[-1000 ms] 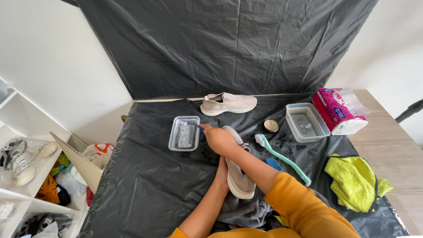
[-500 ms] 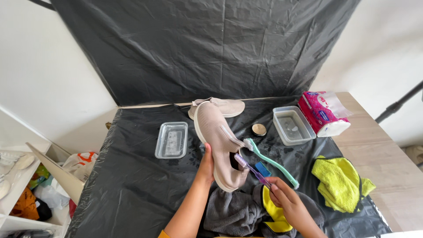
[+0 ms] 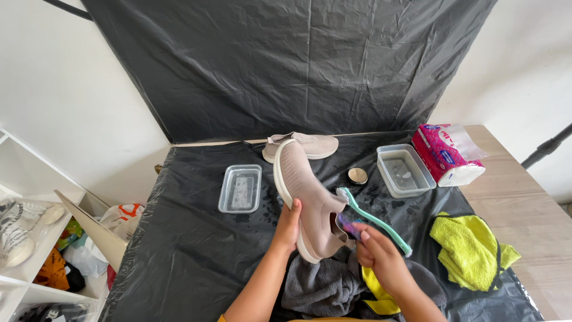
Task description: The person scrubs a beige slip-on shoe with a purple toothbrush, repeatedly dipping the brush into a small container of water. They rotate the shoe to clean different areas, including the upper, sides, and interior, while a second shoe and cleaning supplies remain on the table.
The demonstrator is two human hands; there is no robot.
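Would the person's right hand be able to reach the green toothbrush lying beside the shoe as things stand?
Probably yes. The right hand sits right next to the green toothbrush, with nothing lying between them. However, its fingers already pinch a small purple-blue item against the shoe, so it would need to let go first.

Both forearms come up from bottom edge, bare, converging toward centre. Left hand (image 3: pixel 288 229): arm angled up and right, wrist straight, palm turned inward, thumb up at top, fingers wrapped round the far side and mostly hidden, closed in a firm hold. Right hand (image 3: pixel 376 253): forearm runs up and left from lower right, yellow sleeve edge near elbow, wrist bent slightly; fingers (image 3: pixel 364 237) curled tight, pinching w/ thumb, knuckles facing cam. Hands near each other, not touching, left a bit higher than right. Both raised off the desk.
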